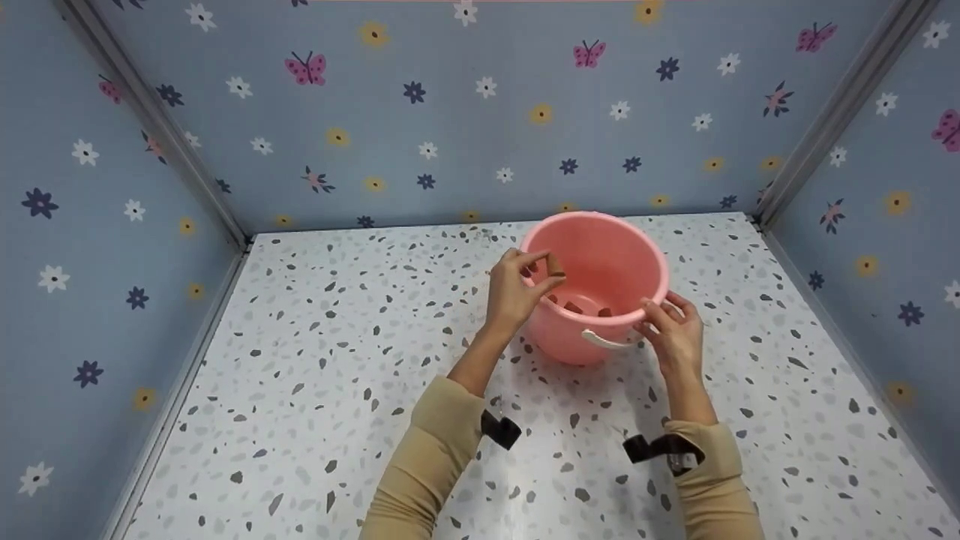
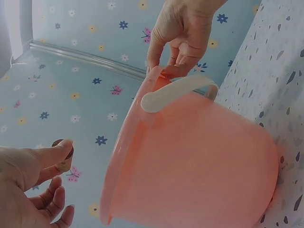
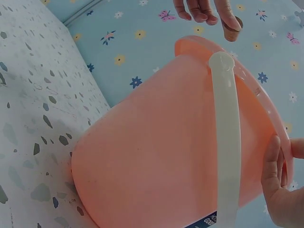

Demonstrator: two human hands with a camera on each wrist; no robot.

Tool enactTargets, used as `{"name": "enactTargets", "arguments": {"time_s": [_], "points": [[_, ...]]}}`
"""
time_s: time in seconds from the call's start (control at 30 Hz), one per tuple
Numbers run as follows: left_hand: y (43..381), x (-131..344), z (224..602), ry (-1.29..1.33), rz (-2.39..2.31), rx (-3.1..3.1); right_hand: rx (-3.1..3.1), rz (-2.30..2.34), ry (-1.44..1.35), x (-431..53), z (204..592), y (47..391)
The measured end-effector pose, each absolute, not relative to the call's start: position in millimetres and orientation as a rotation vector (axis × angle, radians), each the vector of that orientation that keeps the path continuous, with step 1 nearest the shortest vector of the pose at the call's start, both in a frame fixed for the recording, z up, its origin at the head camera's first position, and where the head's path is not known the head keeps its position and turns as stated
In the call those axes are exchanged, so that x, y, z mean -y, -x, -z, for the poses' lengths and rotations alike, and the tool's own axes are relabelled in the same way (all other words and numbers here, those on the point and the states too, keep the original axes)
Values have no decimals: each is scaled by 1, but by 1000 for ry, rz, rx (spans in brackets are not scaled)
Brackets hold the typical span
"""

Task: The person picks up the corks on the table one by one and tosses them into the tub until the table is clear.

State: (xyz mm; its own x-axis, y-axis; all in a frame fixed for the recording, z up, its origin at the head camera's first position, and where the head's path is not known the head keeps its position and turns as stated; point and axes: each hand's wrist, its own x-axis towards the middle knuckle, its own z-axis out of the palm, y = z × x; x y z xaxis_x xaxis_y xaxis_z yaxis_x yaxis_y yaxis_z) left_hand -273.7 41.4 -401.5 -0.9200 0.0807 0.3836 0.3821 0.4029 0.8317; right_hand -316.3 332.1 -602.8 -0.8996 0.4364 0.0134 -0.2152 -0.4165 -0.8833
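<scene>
A pink bucket [image 1: 564, 346] stands upright on the speckled table, with its white handle [image 1: 609, 342] hanging down the near side. Between thumb and fingers, my left hand [image 1: 511, 294] pinches a small brown, cork-like piece [image 1: 555, 265] over the bucket's left rim. The left wrist view shows the piece's round dark end and tan side [image 2: 64, 164]. At the right, my right hand [image 1: 679, 334] grips the rim, thumb and fingers on either side of its wall [image 3: 280, 142]. Several small reddish-brown pieces [image 1: 573, 307] lie on the bucket's bottom, partly hidden by the near rim.
Blue panels [image 1: 480, 135] printed with flowers and butterflies enclose the table [image 1: 315, 360] at the back and both sides. Metal strips [image 1: 169, 142] run along the corners. Each wrist bears a black camera strap [image 1: 501, 430]. A dark label [image 3: 205, 221] is on the bucket's side.
</scene>
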Motion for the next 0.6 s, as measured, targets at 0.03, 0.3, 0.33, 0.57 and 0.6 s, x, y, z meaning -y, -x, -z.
{"name": "enactTargets", "arguments": {"time_s": [0.03, 0.3, 0.33, 0.57, 0.6], "points": [[275, -44, 400, 414, 1514, 2395, 1416, -2336, 309, -332, 603, 316], [281, -56, 392, 459, 1378, 2503, 1444, -2323, 304, -330, 607, 317], [281, -58, 392, 457, 1370, 2516, 1439, -2327, 304, -330, 607, 317], [287, -67, 394, 434, 1358, 2580, 1418, -2340, 299, -331, 605, 317], [288, -68, 395, 433, 1355, 2584, 1417, -2342, 296, -331, 605, 317]]}}
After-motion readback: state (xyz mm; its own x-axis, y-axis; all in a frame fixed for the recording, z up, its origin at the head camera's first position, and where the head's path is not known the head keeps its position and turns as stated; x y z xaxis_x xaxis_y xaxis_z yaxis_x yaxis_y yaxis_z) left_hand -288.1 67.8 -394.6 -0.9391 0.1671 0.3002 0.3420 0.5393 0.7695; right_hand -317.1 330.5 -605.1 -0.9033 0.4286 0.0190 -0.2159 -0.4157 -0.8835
